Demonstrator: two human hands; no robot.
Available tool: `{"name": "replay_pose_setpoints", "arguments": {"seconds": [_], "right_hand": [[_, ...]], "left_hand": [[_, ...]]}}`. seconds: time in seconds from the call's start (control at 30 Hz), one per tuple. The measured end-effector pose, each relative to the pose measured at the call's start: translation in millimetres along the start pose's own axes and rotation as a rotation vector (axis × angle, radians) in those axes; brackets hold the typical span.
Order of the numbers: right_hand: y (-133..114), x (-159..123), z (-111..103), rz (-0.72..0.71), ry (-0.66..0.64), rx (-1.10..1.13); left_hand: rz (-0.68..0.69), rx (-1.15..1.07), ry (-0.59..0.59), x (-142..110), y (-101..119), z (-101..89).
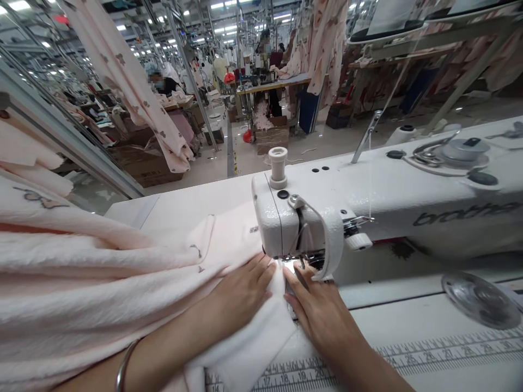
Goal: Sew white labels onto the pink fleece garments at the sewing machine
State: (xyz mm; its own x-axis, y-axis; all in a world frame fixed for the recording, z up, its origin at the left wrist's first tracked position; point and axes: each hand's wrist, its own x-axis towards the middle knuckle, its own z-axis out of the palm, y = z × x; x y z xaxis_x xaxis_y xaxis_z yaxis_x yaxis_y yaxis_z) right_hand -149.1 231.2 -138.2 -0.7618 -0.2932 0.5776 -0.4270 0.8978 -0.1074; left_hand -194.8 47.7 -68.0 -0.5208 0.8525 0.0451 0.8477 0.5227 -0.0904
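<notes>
A pale pink fabric [102, 272] with small grey prints lies bunched across the table and runs under the head of a white sewing machine [408, 201]. My left hand [241, 294] lies flat on the fabric just left of the needle, fingers stretched out and together. My right hand [322, 313] rests flat on the fabric's edge right of the needle, fingertips close to the presser foot [296, 267]. A metal bangle [125, 362] circles my left wrist. Neither hand grips anything.
A ruler strip [408, 356] runs along the table's front edge. A round metal disc [482, 299] sits at the right on the machine bed. Behind are hanging pink garments [134, 81], other workstations, cardboard boxes [269, 136] and seated workers.
</notes>
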Motion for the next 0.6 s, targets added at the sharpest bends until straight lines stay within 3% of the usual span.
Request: {"name": "replay_pose_setpoints", "arguments": {"seconds": [0.37,0.5,0.6], "right_hand": [[-6,-3,-15,0.007,0.025,0.007],[-35,0,-10,0.009,0.050,-0.004],[-57,-3,-10,-0.009,0.061,0.004]], "left_hand": [[0.014,-0.006,0.078,-3,-1,6.9],[-0.065,-0.113,0.093,-2,-2,8.3],[-0.124,-0.196,0.085,-16,-5,-4.2]]}}
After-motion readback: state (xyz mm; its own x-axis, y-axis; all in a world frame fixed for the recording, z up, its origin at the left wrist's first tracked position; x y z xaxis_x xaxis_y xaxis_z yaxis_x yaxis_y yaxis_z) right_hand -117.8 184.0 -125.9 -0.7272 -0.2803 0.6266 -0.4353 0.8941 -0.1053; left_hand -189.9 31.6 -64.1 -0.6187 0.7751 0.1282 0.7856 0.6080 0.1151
